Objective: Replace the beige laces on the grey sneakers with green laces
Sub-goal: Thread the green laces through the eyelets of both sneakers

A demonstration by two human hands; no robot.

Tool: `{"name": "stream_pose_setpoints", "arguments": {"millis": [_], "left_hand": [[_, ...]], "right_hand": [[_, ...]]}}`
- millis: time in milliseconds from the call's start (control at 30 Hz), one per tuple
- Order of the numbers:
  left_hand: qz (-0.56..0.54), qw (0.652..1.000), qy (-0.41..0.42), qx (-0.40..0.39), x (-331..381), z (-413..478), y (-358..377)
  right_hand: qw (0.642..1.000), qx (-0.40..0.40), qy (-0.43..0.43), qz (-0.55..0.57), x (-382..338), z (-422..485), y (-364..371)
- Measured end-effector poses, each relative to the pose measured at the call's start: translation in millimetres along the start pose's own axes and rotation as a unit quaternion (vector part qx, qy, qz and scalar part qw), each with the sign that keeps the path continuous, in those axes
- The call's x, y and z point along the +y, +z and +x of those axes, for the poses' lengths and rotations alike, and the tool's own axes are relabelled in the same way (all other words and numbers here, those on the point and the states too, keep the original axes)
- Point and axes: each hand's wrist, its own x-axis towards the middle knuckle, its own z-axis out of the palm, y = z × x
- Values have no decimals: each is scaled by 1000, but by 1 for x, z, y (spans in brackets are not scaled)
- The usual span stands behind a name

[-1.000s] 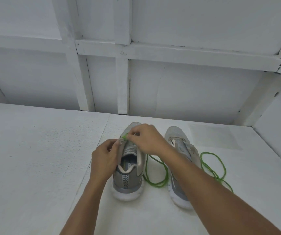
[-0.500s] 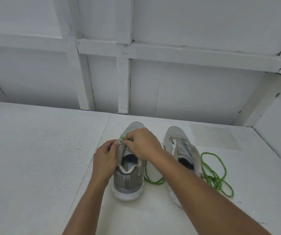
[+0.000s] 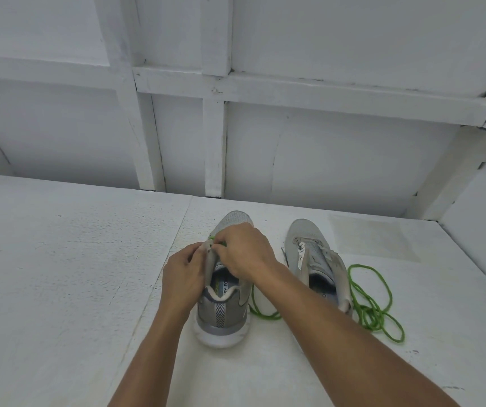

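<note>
One sneaker point(image 3: 222, 315) sits at centre frame; the left hand point(image 3: 181, 277) grips its eyelet flap, and the right hand point(image 3: 246, 254) pinches a green lace point(image 3: 212, 238) there.

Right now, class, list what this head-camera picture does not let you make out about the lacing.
Head view: eyelets of the held sneaker, covered by the left hand and right hand.
Head view: tip of the threaded lace, lost in the right hand's grip.
Head view: heel of the other sneaker, behind the right forearm.
</note>
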Motion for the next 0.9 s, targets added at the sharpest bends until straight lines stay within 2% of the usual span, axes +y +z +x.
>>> {"name": "stream_pose_setpoints", "arguments": {"millis": [133,267,367,533,600,667,700,733,833,867,900], "left_hand": [[4,1000,-18,-15,-5,6,0],[-10,998,-40,-46,-9,19,-6],[-21,995,-26,-98,-13,28,-12],[-38,989,-2,-144,-17,42,-16],[-71,988,-4,-134,-22,44,-12],[-172,981,-23,-89,-22,46,-11],[-254,964,-43,-63,-20,48,-14],[-351,933,-67,-37,-17,55,-22],[-602,792,-95,31,-4,84,-68],[-628,773,-79,45,2,93,-83],[-618,782,-64,48,10,98,-94]], "right_hand": [[999,6,-12,-35,-2,2,0],[992,32,-60,-105,-3,4,1],[985,47,-73,-147,1,5,2],[985,57,-74,-146,4,0,-1],[986,73,-75,-133,8,-4,0],[987,93,-71,-111,16,-10,2],[988,102,-62,-93,19,-14,3],[990,114,-50,-73,22,-19,3],[988,156,0,-18,26,-34,3],[986,168,18,3,27,-39,3],[984,173,38,31,28,-43,4]]}}
